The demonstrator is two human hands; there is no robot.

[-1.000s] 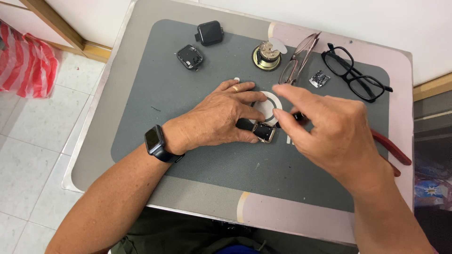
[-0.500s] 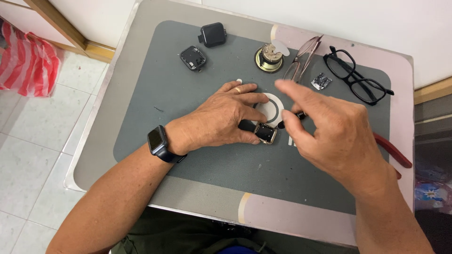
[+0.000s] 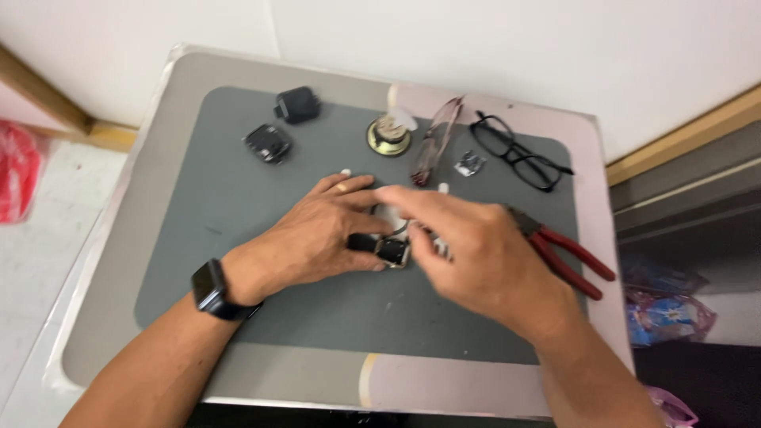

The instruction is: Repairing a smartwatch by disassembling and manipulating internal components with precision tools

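Hands meet at the middle of a grey mat (image 3: 238, 206) on a small desk (image 3: 143, 111), seen from the head camera. Left hand (image 3: 309, 238) pins a small black part (image 3: 380, 247) between thumb and fingers; right hand (image 3: 476, 254), fingers curled narrow, works at it from the other side. Steady pressure from the left and small moves from the right would likely serve best. Glasses (image 3: 519, 154), red pliers (image 3: 567, 254), a round speaker (image 3: 388, 136) and two black cases (image 3: 281, 123) lie around. Motion blur and the right hand hide the contact point and any tool.
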